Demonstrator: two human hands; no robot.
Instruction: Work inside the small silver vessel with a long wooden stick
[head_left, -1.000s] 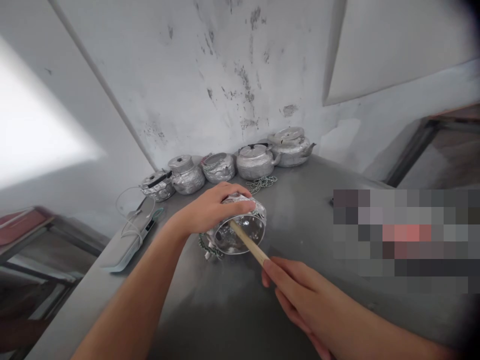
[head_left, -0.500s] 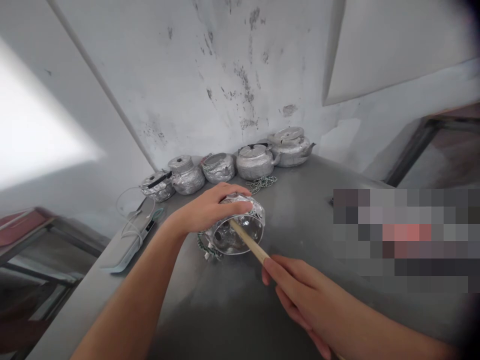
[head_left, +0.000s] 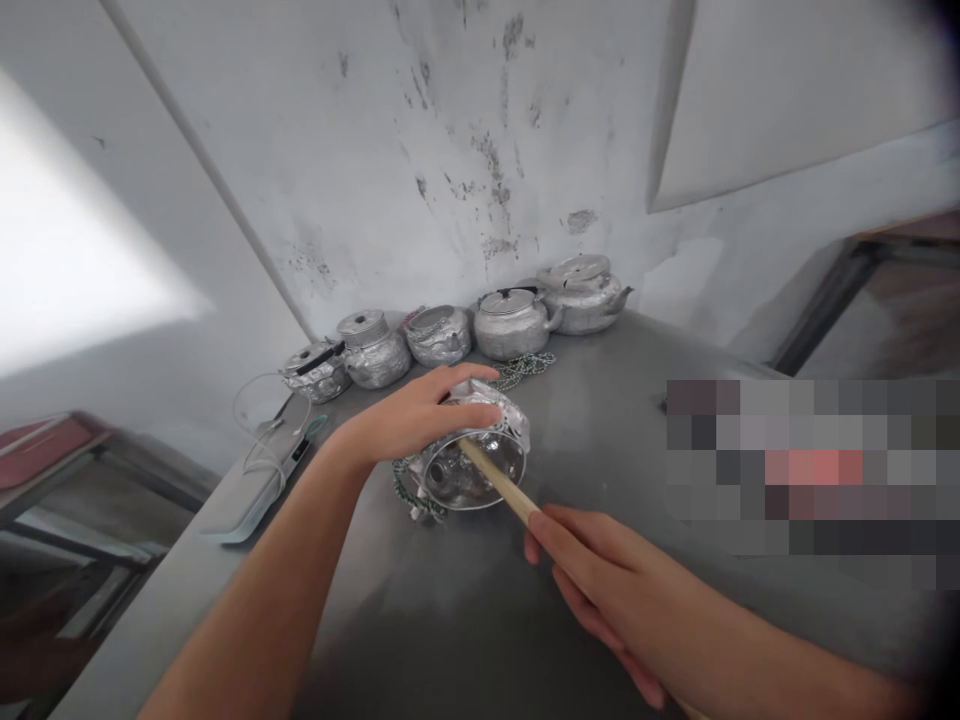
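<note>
A dented silver metal kettle lies tipped on the grey table, its round opening facing me. My left hand grips its upper side, thumb near the rim and fingers reaching over the top. My right hand is wrapped round a pale wooden stick. The stick's far end goes into the kettle's mouth, and its tip cannot be made out against the inner wall. A green-and-white braided cord hangs at the kettle's left side, touching the table.
Several battered metal kettles stand in a row along the stained wall. Another patterned cord lies before them. On the left edge rests a pale flat device with a white cable. A blurred-out patch covers the right side.
Both hands, the kettle and the stick hold almost the same positions. Only a very slight shift of the hands and view shows.
</note>
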